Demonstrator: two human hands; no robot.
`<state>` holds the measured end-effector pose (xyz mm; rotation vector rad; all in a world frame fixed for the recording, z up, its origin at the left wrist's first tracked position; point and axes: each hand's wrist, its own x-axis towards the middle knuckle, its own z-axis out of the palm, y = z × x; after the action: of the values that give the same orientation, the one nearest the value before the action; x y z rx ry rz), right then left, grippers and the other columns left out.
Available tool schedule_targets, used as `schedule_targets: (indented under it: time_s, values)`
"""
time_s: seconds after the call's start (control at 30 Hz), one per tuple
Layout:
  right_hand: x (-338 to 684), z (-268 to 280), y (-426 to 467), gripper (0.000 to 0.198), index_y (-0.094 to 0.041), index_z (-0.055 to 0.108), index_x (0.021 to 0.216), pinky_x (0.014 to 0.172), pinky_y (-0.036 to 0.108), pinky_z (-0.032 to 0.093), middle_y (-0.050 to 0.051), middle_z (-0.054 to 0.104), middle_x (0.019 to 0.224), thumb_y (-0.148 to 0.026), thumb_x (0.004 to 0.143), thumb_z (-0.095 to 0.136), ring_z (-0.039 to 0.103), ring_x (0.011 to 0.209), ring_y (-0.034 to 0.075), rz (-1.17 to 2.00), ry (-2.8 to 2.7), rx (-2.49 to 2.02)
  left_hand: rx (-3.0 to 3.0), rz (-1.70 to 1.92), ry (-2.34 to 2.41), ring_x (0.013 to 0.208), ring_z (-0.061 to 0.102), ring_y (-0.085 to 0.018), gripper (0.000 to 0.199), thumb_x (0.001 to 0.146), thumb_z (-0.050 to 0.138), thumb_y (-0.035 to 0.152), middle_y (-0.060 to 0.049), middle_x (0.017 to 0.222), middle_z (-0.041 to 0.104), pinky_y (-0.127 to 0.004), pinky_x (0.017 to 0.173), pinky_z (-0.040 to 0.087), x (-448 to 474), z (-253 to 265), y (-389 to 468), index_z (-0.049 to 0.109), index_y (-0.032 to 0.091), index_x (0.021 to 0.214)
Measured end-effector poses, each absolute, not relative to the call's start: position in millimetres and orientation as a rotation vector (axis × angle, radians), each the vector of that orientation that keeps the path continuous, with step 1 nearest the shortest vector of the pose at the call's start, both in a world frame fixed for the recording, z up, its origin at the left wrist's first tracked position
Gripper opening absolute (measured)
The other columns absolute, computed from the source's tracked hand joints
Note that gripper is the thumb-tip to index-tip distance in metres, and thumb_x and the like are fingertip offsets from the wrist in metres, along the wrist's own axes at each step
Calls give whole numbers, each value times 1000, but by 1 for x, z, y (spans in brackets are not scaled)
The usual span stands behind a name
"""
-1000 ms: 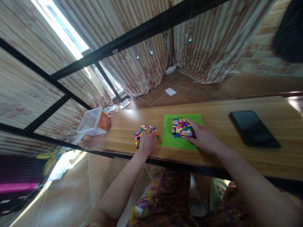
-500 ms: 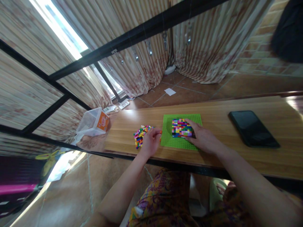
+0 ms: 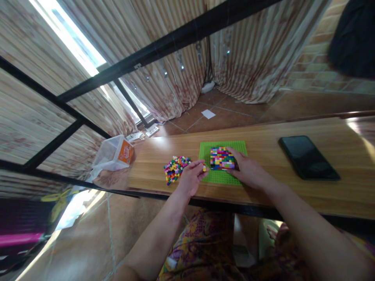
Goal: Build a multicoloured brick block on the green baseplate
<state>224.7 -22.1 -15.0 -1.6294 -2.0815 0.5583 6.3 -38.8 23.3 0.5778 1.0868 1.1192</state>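
Note:
A multicoloured block of toy bricks (image 3: 222, 159) sits on a green baseplate (image 3: 205, 146). My right hand (image 3: 249, 170) grips the block's right side, thumb along the near edge and fingers at the far corner. Just left of the block, my left hand (image 3: 191, 175) is closed in a pinch over the baseplate's left edge. Between its fingertips shows a tiny yellow and whitish toy brick (image 3: 204, 168); whether it is one piece or two is too small to tell. Beside that hand lies a pile of loose toy bricks (image 3: 174, 168) in mixed colours.
On the wooden table (image 3: 263, 136), a black phone (image 3: 309, 158) lies to the right. A clear plastic tub (image 3: 109, 154) with an orange label stands at the left end. A black metal rail (image 3: 175, 43) crosses beyond the table, before striped curtains (image 3: 243, 62).
My left hand has moved slightly right, away from the pile and over the baseplate's edge, with the small brick now showing at its fingertips. My right hand stays on the block.

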Motion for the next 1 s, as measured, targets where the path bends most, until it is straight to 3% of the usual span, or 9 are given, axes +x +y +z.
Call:
schedule_targets:
  time_s: [0.27,0.47,0.63,0.83,1.0]
  values:
    - [225,-15,-22,81,-23,27,157,95,47,53,18,58,140,-32,85,63,65,115,34,571,-2086,-1641,638,1185,1094,72,70,-11,3,73,75,10,-4,76,72,-25,82,54,11,32,-39,75,10,76]
    - [225,-18,-22,78,-19,30,156,93,49,53,20,59,138,-33,86,61,67,111,35,541,-2088,-1611,658,1158,1043,79,71,-13,12,66,78,8,-6,85,76,-29,91,51,8,31,-42,76,11,77]
    - [227,-14,-25,77,-25,33,155,93,49,55,16,56,141,-33,84,63,68,109,33,469,-2100,-1599,780,1117,1091,77,69,-13,23,65,86,22,-5,80,75,-31,88,51,10,26,-43,75,12,83]
    - [225,9,-34,49,-28,56,139,101,44,52,10,58,139,-36,91,58,63,119,27,460,-2015,-1330,888,1093,1144,71,67,-13,20,69,82,27,-2,73,73,-31,81,52,21,24,-45,72,14,81]
    - [215,18,-40,30,-26,71,117,95,42,55,8,72,115,-36,91,61,68,107,24,560,-1923,-1110,808,1114,1068,72,66,-12,22,65,84,26,-1,72,72,-28,80,50,31,27,-48,72,14,78]
